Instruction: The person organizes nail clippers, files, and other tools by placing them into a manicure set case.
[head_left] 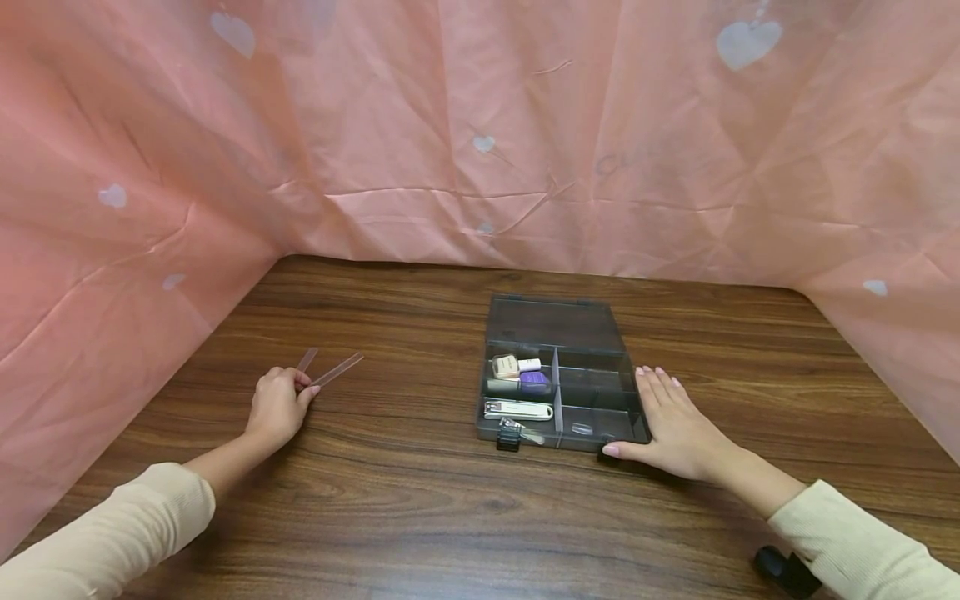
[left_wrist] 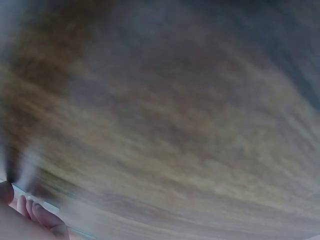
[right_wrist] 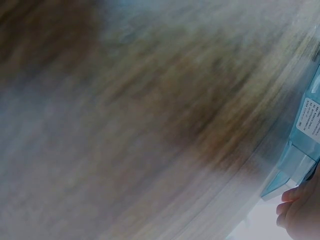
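Observation:
In the head view my left hand (head_left: 277,404) is at the left of the table, pinching two thin clear plastic strips (head_left: 339,369) that fan apart. My right hand (head_left: 678,429) lies along the right side of a smoky clear compartment box (head_left: 592,379), fingers straight and thumb at its front right corner. The box's lid (head_left: 553,323) is folded back. Its back left compartment has a cream nail polish bottle (head_left: 506,366) and a purple one (head_left: 534,381). Nearer the front are a white-handled nail clipper (head_left: 519,409) and a smaller metal clipper (head_left: 512,426). A small clear piece (head_left: 582,429) lies front right.
The wood-grain table (head_left: 420,492) runs back to a pink curtain (head_left: 420,125) with white hearts, which also hangs along both sides. A black object (head_left: 783,571) shows beside the right sleeve. Table surface blurs across most of both wrist views.

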